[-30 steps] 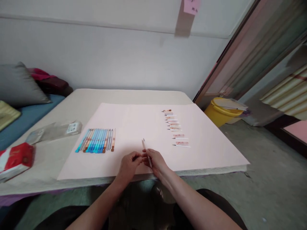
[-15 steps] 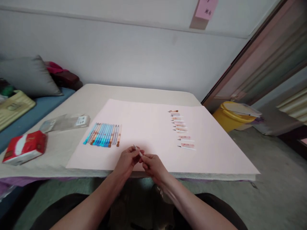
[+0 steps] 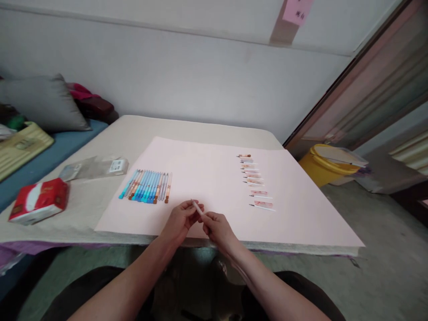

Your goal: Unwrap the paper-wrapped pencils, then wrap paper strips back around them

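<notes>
Both hands meet over the near edge of a pale pink sheet point(image 3: 214, 169). My left hand point(image 3: 182, 219) and my right hand point(image 3: 216, 228) pinch a thin white pen refill point(image 3: 197, 207) between their fingertips, its tip pointing up and left. A row of blue and orange pens point(image 3: 147, 186) lies on the sheet to the left. On the right lies a column of small refills and pen parts point(image 3: 254, 185).
The sheet covers a beige table point(image 3: 100, 147). A clear plastic packet point(image 3: 95, 167) and a red tissue pack point(image 3: 38, 200) lie at its left. Cushions point(image 3: 40, 104) sit on a blue bed at far left. A yellow bucket point(image 3: 323, 162) stands on the floor at right.
The refill has gone from standing in my right hand to being pinched by both hands, tilted left. The camera has turned a little to the left.
</notes>
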`<state>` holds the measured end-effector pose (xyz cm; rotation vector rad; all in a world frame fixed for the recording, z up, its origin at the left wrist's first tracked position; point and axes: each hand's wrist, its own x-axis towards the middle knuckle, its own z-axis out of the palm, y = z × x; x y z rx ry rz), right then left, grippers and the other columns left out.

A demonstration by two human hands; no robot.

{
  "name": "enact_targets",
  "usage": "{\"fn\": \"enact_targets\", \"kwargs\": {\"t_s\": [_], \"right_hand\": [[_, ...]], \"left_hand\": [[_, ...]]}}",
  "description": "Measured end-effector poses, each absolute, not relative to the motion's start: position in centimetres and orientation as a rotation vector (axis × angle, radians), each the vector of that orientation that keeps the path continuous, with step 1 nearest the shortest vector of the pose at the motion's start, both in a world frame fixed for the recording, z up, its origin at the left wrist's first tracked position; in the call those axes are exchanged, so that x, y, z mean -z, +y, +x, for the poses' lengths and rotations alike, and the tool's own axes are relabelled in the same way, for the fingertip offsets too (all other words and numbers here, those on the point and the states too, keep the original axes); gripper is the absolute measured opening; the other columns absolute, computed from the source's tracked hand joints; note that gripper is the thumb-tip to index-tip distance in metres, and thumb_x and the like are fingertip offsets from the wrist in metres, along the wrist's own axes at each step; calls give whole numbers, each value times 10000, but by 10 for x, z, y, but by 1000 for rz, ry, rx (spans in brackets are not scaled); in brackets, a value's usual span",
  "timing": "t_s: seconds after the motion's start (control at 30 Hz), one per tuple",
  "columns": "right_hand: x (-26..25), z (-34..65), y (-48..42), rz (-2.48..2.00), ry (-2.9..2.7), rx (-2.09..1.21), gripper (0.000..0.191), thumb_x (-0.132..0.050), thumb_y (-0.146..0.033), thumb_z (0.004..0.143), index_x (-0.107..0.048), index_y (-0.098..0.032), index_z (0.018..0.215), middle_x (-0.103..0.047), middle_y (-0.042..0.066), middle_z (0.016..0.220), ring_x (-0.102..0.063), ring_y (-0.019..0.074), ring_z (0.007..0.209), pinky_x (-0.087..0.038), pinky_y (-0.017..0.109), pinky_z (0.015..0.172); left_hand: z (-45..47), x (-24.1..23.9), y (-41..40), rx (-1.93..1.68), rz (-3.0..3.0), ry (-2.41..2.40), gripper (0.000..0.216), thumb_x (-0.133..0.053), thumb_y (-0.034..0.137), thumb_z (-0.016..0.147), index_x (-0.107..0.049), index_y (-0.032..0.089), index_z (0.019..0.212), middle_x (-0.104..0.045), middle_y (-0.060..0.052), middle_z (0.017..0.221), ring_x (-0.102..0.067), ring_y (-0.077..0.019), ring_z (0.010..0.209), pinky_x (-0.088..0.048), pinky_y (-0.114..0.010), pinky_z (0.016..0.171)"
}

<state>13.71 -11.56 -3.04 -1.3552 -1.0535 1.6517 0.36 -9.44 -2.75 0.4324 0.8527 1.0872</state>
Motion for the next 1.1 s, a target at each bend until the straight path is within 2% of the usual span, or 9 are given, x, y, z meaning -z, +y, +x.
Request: {"fn": "enact_targets", "kwargs": {"t_s": [0.13,0.2,0.37,0.57,0.77,0.83,0.97,1.1], "right_hand": [[34,137,-116,-1370,-1164,-1581,234,-531,-367,769,-593,-154,695,-459,-57,424,-290,56,374,-180,212,407],[36,137,-116,-1376,-1186,-1560,241,-527,-369,775,-597,-154,692,-462,-54,427,-298,60,383,-191,213,413],[35,139,-114,-1384,-1140,-1583,254,-549,-400,761,-588,-158,695,-458,-57,424,-287,62,376,-184,219,412],[35,139,-115,-1375,-1200,-1559,237,-551,-370,767,-595,-159,669,-466,-53,434,-300,64,391,-194,223,425],[37,141,-115,-1361,-1166,-1559,244,-542,-383,786,-588,-164,688,-452,-61,431,-282,64,384,-191,223,426],[37,140,-115,-1355,-1179,-1554,236,-542,-371,787,-587,-163,686,-459,-58,435,-290,66,387,-195,222,426],[38,139,-116,-1352,-1254,-1497,273,-552,-359,788,-557,-161,599,-472,-43,450,-333,70,421,-226,220,443],[38,142,-113,-1367,-1256,-1466,272,-544,-364,792,-554,-165,607,-471,-46,455,-336,72,428,-235,219,451]], "left_hand": [[3,29,-94,-1118,445,1003,196,-742,186,622,-575,136,711,-582,9,659,-561,-73,586,-457,-206,592],[4,29,-94,-1109,460,1031,216,-748,228,621,-575,140,714,-554,25,637,-536,-58,550,-446,-197,565],[5,29,-93,-1075,466,886,302,-726,152,624,-622,133,906,-652,-79,870,-615,-154,804,-490,-282,725],[3,30,-93,-1077,513,1008,204,-741,202,621,-622,133,771,-589,4,677,-557,-74,587,-454,-206,580],[5,27,-93,-1066,458,858,310,-717,135,642,-629,125,938,-654,-93,901,-618,-174,866,-488,-297,784],[4,29,-93,-1077,477,874,267,-713,142,649,-629,121,902,-655,-81,850,-622,-161,815,-489,-286,762],[3,32,-94,-1074,523,994,197,-720,199,657,-623,130,813,-604,-11,696,-578,-93,619,-475,-227,625],[4,29,-93,-1051,481,889,257,-704,174,671,-628,133,913,-651,-74,872,-618,-154,816,-489,-280,746]]}}
